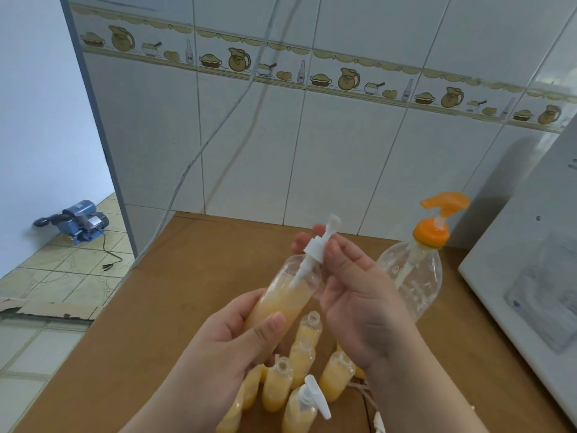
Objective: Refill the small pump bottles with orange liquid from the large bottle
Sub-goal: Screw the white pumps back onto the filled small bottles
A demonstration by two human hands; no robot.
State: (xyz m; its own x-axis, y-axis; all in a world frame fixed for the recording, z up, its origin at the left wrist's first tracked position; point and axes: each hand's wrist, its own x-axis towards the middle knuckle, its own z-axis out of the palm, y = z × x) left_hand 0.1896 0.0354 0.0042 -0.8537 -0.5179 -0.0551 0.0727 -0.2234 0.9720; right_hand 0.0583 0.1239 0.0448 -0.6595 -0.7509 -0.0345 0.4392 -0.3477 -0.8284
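The brown worktop (162, 307) carried everything, and the large bottle (412, 276), nearly empty under its orange pump, stood at the right near the tiled wall. Your left hand (237, 335) was wrapped around a small pump bottle (284, 295), tilted above the worktop and partly filled with orange liquid. Your right hand (352, 295) pinched its white pump head (315, 248), which sat in the neck. Below your hands stood several filled small bottles (278, 382), most uncapped.

White tiled wall (343, 145) with jug-patterned border, brown table (156, 323), beige floor tiles (62, 270), blue pump (78, 220)
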